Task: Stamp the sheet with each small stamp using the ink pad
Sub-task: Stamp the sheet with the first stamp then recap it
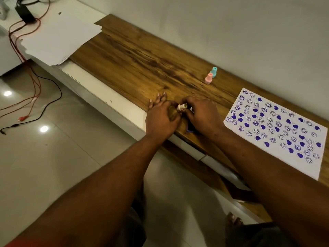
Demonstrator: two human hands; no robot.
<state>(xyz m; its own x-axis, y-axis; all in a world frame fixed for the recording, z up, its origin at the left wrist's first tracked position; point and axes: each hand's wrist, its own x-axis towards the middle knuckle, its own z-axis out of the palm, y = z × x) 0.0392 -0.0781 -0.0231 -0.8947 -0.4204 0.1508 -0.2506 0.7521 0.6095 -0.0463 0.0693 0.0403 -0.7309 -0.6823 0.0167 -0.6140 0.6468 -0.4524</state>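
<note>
My right hand (201, 114) pinches a small pale stamp (182, 106) lying sideways between my two hands near the front edge of the wooden shelf (135, 56). Under that hand lies a dark ink pad (190, 127), mostly hidden, with a purple edge showing. My left hand (160, 116) rests flat on the wood just left of the stamp, fingers spread, touching it at the thumb side. To the right lies the white sheet (274, 129), covered with several purple hearts and smiley prints. A pink stamp (208, 78) and a teal stamp (214, 72) stand upright further back.
A stack of blank white paper (58, 36) lies at the shelf's left end. Red and black cables (33, 82) hang from a black adapter (24, 12) onto the tiled floor. The wall runs close behind the shelf. A bare foot (233, 221) shows below.
</note>
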